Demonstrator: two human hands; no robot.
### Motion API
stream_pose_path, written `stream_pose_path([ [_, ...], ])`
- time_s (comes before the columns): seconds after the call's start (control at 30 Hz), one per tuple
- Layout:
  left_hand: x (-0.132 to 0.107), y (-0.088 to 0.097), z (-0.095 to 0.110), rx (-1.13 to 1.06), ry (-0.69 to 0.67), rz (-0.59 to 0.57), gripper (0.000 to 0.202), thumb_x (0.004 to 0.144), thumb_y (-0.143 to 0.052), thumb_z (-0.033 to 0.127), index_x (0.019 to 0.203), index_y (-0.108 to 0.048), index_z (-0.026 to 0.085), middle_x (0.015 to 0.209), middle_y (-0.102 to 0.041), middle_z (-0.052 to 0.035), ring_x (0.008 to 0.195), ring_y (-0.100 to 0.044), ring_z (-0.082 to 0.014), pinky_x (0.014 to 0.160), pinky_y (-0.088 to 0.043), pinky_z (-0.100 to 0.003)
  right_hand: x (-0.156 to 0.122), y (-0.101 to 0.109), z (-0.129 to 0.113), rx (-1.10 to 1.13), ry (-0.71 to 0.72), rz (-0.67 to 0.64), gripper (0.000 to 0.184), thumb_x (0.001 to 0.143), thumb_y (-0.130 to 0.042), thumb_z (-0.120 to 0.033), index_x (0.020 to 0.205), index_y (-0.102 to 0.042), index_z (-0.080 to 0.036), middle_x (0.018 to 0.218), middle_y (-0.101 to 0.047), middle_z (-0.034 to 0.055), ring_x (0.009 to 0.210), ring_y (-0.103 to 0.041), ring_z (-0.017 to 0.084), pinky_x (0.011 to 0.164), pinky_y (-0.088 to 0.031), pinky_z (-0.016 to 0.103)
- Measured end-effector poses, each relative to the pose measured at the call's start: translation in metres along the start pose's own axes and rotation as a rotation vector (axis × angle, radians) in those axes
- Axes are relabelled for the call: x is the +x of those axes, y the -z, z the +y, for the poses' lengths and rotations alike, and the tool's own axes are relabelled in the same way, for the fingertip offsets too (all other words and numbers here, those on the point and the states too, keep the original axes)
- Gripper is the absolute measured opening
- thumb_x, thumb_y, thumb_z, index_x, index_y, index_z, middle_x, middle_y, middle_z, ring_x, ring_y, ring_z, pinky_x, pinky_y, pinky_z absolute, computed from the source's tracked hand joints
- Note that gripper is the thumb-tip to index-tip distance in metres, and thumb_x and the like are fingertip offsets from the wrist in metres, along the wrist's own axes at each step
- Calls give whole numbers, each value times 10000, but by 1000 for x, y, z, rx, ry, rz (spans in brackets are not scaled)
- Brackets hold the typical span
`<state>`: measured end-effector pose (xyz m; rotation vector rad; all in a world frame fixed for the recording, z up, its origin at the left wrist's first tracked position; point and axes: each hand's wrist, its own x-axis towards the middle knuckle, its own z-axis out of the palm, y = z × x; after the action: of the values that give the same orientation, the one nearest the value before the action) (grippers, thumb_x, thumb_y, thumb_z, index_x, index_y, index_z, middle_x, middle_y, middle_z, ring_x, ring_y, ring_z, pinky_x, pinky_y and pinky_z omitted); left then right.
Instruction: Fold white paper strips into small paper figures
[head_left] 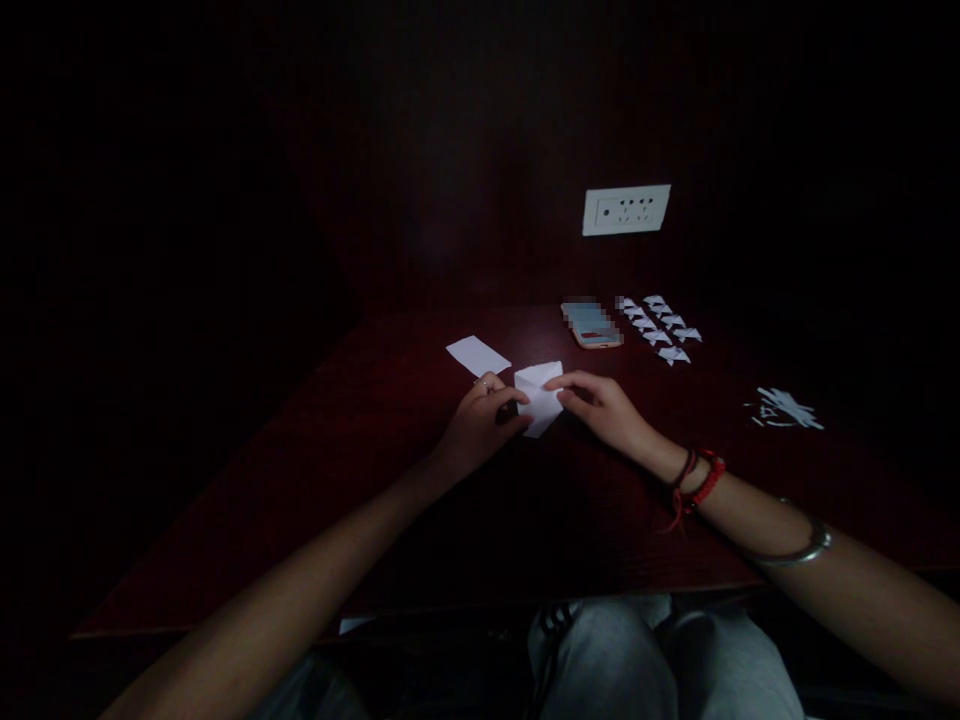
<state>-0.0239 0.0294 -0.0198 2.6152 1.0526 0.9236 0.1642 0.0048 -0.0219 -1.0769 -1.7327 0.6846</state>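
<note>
A small white sheet of paper (540, 400), creased and partly folded, is between my two hands above the dark red table. My left hand (484, 415), with a ring on one finger, pinches its left edge between thumb and fingers. On the opposite side, my right hand (596, 405) grips the right edge with thumb and forefinger. Just beyond my left hand lies a flat white sheet of paper (478, 355). The fingertips hide parts of the creased paper's edges.
A phone (592, 325) lies at the back of the table (360, 400). Several small folded paper pieces (652, 325) sit in two rows to its right. White paper strips and scraps (787, 408) are heaped farther right. A wall socket (626, 210) is above the table.
</note>
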Motion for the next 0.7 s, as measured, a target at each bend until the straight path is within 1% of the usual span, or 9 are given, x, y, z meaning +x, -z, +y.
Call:
stream_pose_path([
  [0.1, 0, 2, 1, 19, -5, -42, 201, 703, -592, 259, 898, -562, 222, 796, -418, 3, 732, -426, -129, 667, -374, -245, -1, -3, 3, 74, -92, -12, 241, 668, -534, -197, 901, -559, -139, 667, -518, -9, 566, -449, 81, 522, -353, 214],
  [0.2, 0, 3, 1, 2, -38, -71, 207, 698, -598, 266, 895, -560, 216, 807, -405, 3, 750, -422, -132, 675, -374, -247, -3, -5, 0, 210, -187, -78, 319, 637, -568, -185, 949, -524, -137, 594, -487, -44, 515, -436, 65, 494, -346, 199],
  [0.33, 0, 4, -1, -7, -91, -86, 143, 696, -601, 242, 827, -558, 205, 833, -393, 1, 776, -421, -129, 693, -376, -247, -3, -4, -5, 343, -279, -161, 365, 628, -585, -166, 986, -519, -145, 677, -561, -16, 579, -495, 75, 562, -391, 213],
  [0.43, -1, 5, -2, 0, -132, -100, 133, 701, -596, 226, 824, -551, 206, 860, -396, -1, 809, -417, -132, 711, -376, -249, -2, -3, -5, 403, -321, -151, 332, 637, -584, -162, 967, -552, -155, 785, -592, 10, 632, -522, 77, 607, -412, 216],
  [0.53, -1, 7, -1, 1, -147, -96, 85, 727, -562, 202, 809, -543, 195, 866, -400, -4, 807, -418, -127, 708, -377, -243, -2, -1, -2, 459, -327, -144, 321, 645, -580, -151, 966, -565, -162, 868, -592, 18, 664, -532, 74, 634, -425, 210],
  [0.63, 0, 13, 0, 9, -164, -113, 33, 764, -508, 188, 781, -536, 184, 847, -405, -7, 782, -421, -120, 691, -381, -237, -1, 0, 1, 440, -329, -119, 333, 656, -562, -134, 988, -559, -158, 850, -592, 18, 659, -532, 73, 630, -429, 206],
  [0.7, 0, 18, 0, 27, -204, -150, 58, 785, -476, 185, 776, -533, 180, 862, -419, -13, 798, -425, -123, 709, -381, -246, 0, 1, 2, 353, -344, -85, 331, 658, -546, -113, 988, -560, -142, 802, -591, 18, 623, -525, 72, 608, -427, 206],
])
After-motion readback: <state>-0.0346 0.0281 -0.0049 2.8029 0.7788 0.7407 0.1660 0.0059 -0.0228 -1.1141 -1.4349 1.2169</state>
